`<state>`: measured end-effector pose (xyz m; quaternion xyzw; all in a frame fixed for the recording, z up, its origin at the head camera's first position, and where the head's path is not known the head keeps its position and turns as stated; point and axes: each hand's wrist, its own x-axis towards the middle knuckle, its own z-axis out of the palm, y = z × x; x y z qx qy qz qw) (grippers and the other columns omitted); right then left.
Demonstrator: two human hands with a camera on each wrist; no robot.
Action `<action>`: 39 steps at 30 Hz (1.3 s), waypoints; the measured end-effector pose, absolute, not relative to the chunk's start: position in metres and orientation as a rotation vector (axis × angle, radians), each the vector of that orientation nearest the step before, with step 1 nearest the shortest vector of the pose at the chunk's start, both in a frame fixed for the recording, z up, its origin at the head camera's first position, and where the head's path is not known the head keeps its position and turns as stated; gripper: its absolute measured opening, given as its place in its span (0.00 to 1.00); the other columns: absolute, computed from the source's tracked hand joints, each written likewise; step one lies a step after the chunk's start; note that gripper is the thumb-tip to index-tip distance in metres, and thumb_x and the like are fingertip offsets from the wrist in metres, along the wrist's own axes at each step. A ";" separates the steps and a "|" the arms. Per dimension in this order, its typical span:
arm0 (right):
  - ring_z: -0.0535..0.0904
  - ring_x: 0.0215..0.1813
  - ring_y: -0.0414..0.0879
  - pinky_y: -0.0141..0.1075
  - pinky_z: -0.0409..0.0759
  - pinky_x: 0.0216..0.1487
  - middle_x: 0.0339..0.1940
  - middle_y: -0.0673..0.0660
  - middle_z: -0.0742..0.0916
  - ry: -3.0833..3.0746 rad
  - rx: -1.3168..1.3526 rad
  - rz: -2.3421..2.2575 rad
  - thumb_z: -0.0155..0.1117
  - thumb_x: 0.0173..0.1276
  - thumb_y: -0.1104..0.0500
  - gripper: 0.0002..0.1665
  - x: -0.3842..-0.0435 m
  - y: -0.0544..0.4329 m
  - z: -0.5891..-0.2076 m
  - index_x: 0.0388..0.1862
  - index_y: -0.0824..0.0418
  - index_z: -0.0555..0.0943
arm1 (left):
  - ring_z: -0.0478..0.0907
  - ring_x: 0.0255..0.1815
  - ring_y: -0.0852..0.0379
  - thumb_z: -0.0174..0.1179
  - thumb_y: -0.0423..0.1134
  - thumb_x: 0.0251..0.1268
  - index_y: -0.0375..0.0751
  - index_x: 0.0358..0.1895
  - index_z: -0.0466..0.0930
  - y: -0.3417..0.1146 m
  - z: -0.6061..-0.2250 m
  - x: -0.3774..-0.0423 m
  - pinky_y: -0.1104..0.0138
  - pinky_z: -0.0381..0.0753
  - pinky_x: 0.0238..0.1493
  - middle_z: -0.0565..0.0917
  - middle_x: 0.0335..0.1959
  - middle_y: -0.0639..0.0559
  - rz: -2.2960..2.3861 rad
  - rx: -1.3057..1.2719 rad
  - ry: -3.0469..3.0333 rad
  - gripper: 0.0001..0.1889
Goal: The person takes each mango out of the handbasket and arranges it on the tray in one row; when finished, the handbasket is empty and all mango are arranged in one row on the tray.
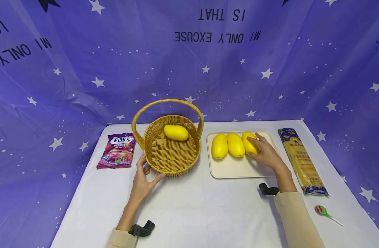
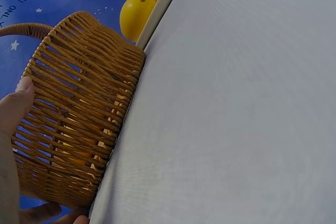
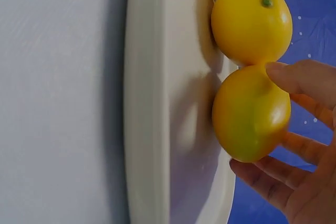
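Note:
My left hand (image 1: 143,181) holds the lower left side of a woven basket (image 1: 172,156) with a tall arched handle. In the left wrist view the thumb lies on the basket's rim and other fingers reach round its side. One yellow mango (image 1: 176,133) lies inside the basket. On the cream tray (image 1: 232,171), my right hand (image 1: 267,155) grips the rightmost of three mangoes. Thumb and fingers curl about this mango (image 3: 252,116) in the right wrist view. Left of it, the middle mango (image 1: 235,145) and another mango (image 1: 219,146) sit side by side.
A purple candy bag (image 1: 117,151) lies left of the basket. Beyond the tray's right side is a long pack of pasta (image 1: 302,162), with a lollipop (image 1: 322,210) nearer the front. A purple star-printed cloth (image 1: 223,86) rises behind the white table (image 1: 201,210).

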<state>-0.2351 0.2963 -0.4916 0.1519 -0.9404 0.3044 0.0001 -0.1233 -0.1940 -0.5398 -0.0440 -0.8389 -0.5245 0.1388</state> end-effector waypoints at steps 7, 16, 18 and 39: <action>0.57 0.71 0.77 0.72 0.57 0.68 0.74 0.77 0.60 -2.875 0.497 0.907 0.72 0.59 0.63 0.39 -0.234 0.287 -0.481 0.69 0.63 0.70 | 0.74 0.63 0.40 0.76 0.38 0.50 0.50 0.78 0.45 -0.194 -0.539 -0.122 0.50 0.76 0.61 0.64 0.72 0.39 -1.534 -0.122 -2.422 0.55; 0.62 0.71 0.71 0.69 0.63 0.67 0.73 0.70 0.67 -2.737 0.599 0.875 0.71 0.62 0.62 0.36 -0.225 0.242 -0.440 0.70 0.57 0.71 | 0.74 0.63 0.40 0.76 0.38 0.50 0.48 0.78 0.45 -0.194 -0.539 -0.123 0.52 0.77 0.61 0.64 0.71 0.38 -1.512 -0.125 -2.437 0.56; 0.63 0.72 0.68 0.67 0.64 0.67 0.73 0.67 0.68 -2.718 0.651 0.876 0.71 0.62 0.61 0.36 -0.224 0.228 -0.433 0.69 0.56 0.72 | 0.74 0.63 0.40 0.76 0.38 0.50 0.49 0.78 0.45 -0.194 -0.539 -0.123 0.52 0.77 0.61 0.64 0.71 0.39 -1.515 -0.120 -2.437 0.56; 0.74 0.65 0.57 0.47 0.85 0.46 0.70 0.63 0.68 -2.681 0.858 0.919 0.68 0.67 0.51 0.29 -0.212 0.104 -0.442 0.66 0.51 0.75 | 0.74 0.63 0.38 0.76 0.35 0.49 0.46 0.77 0.46 -0.190 -0.530 -0.121 0.48 0.76 0.61 0.64 0.71 0.35 -1.535 -0.099 -2.425 0.55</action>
